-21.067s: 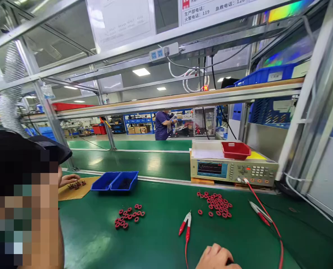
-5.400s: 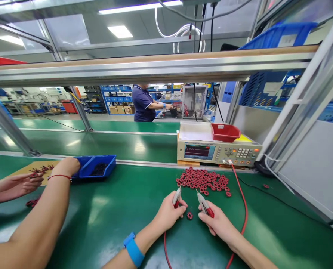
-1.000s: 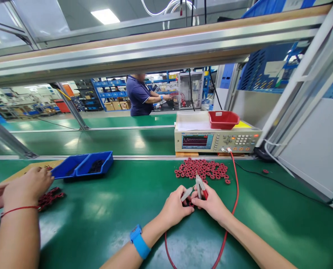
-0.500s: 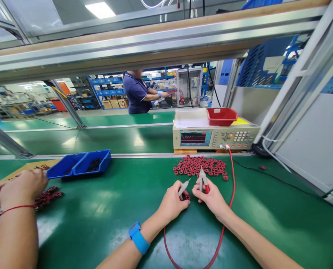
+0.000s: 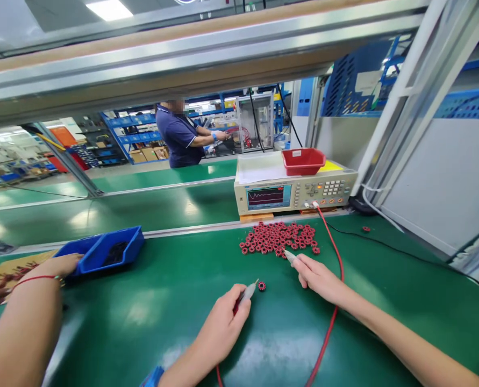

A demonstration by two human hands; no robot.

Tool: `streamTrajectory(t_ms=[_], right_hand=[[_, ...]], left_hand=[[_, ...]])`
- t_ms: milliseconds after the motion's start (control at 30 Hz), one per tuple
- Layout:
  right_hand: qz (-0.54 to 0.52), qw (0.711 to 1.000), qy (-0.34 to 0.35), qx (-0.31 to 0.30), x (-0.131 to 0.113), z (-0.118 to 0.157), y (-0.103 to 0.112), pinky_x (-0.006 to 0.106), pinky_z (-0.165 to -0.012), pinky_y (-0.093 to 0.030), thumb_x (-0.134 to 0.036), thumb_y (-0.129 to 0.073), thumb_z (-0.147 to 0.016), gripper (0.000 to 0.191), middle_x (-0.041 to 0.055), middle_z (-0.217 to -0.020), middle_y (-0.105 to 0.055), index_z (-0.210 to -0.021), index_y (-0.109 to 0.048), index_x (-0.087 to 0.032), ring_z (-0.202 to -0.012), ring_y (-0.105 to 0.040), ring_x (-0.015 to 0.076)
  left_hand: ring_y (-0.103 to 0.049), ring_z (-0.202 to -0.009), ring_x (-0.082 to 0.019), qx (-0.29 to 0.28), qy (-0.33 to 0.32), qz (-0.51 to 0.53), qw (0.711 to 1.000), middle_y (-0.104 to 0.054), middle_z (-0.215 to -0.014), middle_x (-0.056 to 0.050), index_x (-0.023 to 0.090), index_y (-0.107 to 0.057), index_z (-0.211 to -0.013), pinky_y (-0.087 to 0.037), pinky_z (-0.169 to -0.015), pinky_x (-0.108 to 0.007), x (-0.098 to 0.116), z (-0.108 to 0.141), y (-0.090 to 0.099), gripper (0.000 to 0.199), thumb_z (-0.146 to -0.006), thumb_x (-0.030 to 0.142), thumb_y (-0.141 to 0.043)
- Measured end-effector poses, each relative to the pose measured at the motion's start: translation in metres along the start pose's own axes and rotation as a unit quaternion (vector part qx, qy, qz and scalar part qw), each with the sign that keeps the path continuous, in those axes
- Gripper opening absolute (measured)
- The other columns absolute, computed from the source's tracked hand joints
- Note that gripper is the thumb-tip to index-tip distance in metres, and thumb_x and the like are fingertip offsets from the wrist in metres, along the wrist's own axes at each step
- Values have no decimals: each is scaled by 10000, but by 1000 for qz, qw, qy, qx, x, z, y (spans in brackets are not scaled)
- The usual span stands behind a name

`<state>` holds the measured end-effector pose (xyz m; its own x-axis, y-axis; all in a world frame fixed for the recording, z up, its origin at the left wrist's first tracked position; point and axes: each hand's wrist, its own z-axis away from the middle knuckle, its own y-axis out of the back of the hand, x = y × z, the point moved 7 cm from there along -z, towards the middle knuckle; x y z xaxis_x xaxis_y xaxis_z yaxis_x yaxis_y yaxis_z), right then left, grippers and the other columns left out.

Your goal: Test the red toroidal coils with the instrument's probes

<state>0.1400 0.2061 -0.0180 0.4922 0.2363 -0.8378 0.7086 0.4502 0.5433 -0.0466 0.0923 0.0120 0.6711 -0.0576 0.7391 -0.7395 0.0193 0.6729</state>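
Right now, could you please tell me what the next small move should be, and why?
Probably bring the right clip, held in the right hand, over to the lone ring: the left hand holds the left clip with its tip beside that ring, while the right clip's tip appears at the near edge of the ring pile.

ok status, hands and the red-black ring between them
Left hand: grey red-handled metal clip, tip beside red-black ring. Right hand: grey metal clip, tip by red ring pile. Ring uncovered.

Lone red toothed ring (image 5: 262, 286) beside grey left clip (image 5: 248, 293); grey right clip (image 5: 291, 257) near ring pile (image 5: 272, 238)
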Motion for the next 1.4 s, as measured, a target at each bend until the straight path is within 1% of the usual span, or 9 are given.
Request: streamTrajectory(t_ms=[67,167,267,400,533,667,900,1100,1400], right_hand=[[19,1000,-1,-8,-6,1,0,265,-574,-356,-496,-229,-919,359,-50,-559,-499,-759,-401,-226,-556,-492,139],[54,998,-1,-20,-13,3,-3,272,-590,-359,-465,-235,-927,312,-48,-586,-511,-802,-404,-235,-588,-518,154],[94,995,6,-15,-18,5,-4,287,-624,-375,-449,-275,-922,270,-27,-702,-581,-875,-451,-249,-667,-554,174],[115,993,30,5,-22,7,1,321,-720,-406,-407,-366,-899,207,-8,-913,-636,-981,-506,-279,-825,-584,200],[96,993,60,37,-26,8,4,353,-819,-409,-365,-433,-873,206,1,-1072,-617,-1028,-541,-282,-965,-564,207],[88,991,77,63,-28,7,5,354,-838,-414,-343,-500,-845,210,11,-1048,-621,-1024,-578,-267,-964,-558,204],[96,985,116,87,-37,9,7,303,-825,-425,-325,-553,-832,228,7,-1026,-621,-1034,-630,-255,-930,-570,170],[152,976,144,67,-49,14,3,301,-796,-441,-332,-529,-846,259,16,-1034,-612,-1074,-632,-263,-921,-571,175],[180,970,157,49,-55,18,-1,299,-772,-446,-342,-506,-852,262,15,-994,-618,-1066,-640,-270,-889,-572,170]], left_hand=[[-519,-702,-152,-4,-2,-12,1000,-580,-789,-1,196,-561,-955,-402,-657,-238,2,3,-1,226,-910,333,-387],[-579,-785,-176,1,4,-24,1000,-647,-905,-31,192,-586,-1040,-436,-726,-256,-5,2,-1,251,-886,333,-447],[-610,-875,-195,15,4,-38,999,-669,-1005,-47,187,-596,-1085,-452,-788,-267,-13,-2,0,283,-867,329,-485],[-630,-887,-200,23,-6,-61,998,-684,-1020,-40,204,-616,-1068,-474,-782,-262,-16,-5,-1,273,-864,339,-494],[-640,-868,-203,26,-17,-75,997,-688,-1020,-34,210,-618,-1069,-492,-745,-253,-13,-8,-1,275,-864,347,-498],[-642,-868,-206,22,-20,-81,996,-692,-1005,-36,205,-615,-1079,-499,-739,-255,-12,-9,-2,289,-862,355,-498],[-650,-823,-199,17,-20,-87,996,-698,-981,-35,200,-621,-1066,-502,-711,-252,-13,-8,0,297,-850,368,-508],[-642,-827,-189,-10,-38,-86,995,-691,-970,-38,205,-607,-1079,-492,-726,-252,-10,-6,-3,290,-861,361,-494],[-635,-768,-181,-12,-40,-88,995,-693,-920,-30,213,-608,-1067,-485,-689,-249,-6,-7,-4,267,-864,340,-490]])
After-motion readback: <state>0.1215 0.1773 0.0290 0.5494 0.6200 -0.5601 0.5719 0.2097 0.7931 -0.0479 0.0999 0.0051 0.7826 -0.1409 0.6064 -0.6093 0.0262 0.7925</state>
